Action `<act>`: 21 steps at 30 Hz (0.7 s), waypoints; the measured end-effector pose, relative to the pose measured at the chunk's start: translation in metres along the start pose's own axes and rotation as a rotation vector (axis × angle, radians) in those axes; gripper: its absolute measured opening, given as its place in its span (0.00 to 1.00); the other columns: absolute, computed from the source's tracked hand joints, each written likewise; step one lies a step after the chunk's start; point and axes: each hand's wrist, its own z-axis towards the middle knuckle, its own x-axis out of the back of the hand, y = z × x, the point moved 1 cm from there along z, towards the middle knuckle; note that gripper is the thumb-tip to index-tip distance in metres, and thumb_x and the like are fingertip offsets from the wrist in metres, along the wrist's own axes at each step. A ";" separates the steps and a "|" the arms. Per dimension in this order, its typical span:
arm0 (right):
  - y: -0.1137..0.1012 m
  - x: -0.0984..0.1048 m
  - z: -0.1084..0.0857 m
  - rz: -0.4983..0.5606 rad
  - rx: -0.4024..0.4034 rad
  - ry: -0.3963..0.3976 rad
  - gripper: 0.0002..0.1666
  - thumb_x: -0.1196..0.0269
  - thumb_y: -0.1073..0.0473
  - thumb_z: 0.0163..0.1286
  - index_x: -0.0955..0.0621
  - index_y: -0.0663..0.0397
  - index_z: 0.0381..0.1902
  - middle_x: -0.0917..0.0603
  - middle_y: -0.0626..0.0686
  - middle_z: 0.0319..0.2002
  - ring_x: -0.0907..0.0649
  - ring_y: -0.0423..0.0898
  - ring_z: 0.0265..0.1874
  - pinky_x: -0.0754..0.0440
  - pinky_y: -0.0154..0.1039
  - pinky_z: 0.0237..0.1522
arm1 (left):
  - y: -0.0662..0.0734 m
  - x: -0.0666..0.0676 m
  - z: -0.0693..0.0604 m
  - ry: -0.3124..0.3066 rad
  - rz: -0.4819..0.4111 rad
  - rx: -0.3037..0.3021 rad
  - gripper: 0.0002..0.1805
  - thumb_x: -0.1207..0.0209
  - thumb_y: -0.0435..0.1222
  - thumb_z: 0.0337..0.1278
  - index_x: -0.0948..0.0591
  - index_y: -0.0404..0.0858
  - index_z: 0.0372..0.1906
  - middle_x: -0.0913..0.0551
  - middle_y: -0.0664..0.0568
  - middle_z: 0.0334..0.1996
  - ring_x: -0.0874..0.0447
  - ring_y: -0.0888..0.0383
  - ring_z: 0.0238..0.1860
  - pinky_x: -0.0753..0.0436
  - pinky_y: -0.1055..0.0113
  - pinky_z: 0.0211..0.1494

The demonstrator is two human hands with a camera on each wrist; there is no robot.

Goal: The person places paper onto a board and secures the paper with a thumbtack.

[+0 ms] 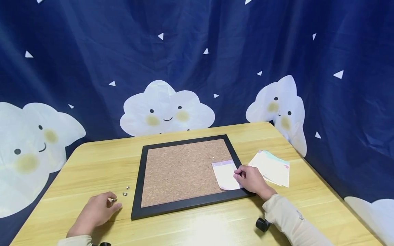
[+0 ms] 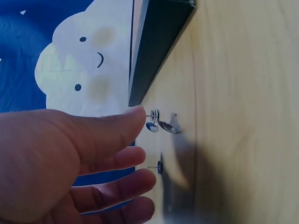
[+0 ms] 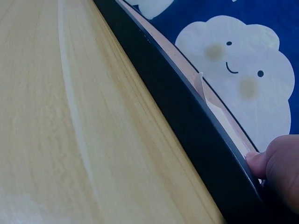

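Observation:
A framed cork board (image 1: 181, 171) lies on the table, with a white note with a purple top strip (image 1: 226, 174) at its lower right. My right hand (image 1: 252, 179) rests at the note's right edge, fingers bent; the right wrist view shows only part of it (image 3: 280, 163) by the black frame (image 3: 173, 116), and one note edge (image 3: 200, 86) curls up. Left of the board, my left hand (image 1: 98, 212) is over small metal pins (image 1: 125, 194), its thumb and fingers apart. In the left wrist view the thumb of that hand (image 2: 93, 154) is beside clustered pins (image 2: 152, 126); another pin (image 2: 160, 167) stands lower.
More notes (image 1: 272, 167) lie in an overlapping pile right of the board on the wooden table (image 1: 92, 164). A blue curtain (image 1: 184, 51) with white clouds hangs behind and to the right. A black wrist device (image 1: 262, 224) is below the right sleeve.

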 end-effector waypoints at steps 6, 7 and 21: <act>0.000 -0.001 0.000 0.003 -0.018 -0.009 0.03 0.30 0.63 0.59 0.14 0.56 0.32 0.31 0.40 0.14 0.31 0.37 0.15 0.33 0.33 0.18 | -0.006 0.002 -0.002 0.024 0.000 0.004 0.17 0.32 0.41 0.53 0.18 0.33 0.42 0.20 0.51 0.28 0.22 0.50 0.33 0.22 0.48 0.40; 0.000 -0.001 0.000 0.004 -0.019 -0.011 0.03 0.30 0.63 0.59 0.14 0.56 0.32 0.31 0.40 0.14 0.31 0.37 0.15 0.33 0.33 0.18 | -0.006 0.002 -0.002 0.026 -0.003 0.004 0.17 0.32 0.40 0.53 0.18 0.33 0.42 0.20 0.50 0.28 0.22 0.49 0.33 0.22 0.47 0.40; -0.001 0.000 0.000 0.016 0.003 0.014 0.03 0.30 0.64 0.58 0.15 0.57 0.30 0.31 0.40 0.13 0.32 0.36 0.14 0.34 0.32 0.18 | -0.009 -0.002 0.001 0.001 -0.008 0.007 0.12 0.31 0.39 0.52 0.16 0.36 0.37 0.17 0.49 0.30 0.19 0.48 0.35 0.21 0.46 0.42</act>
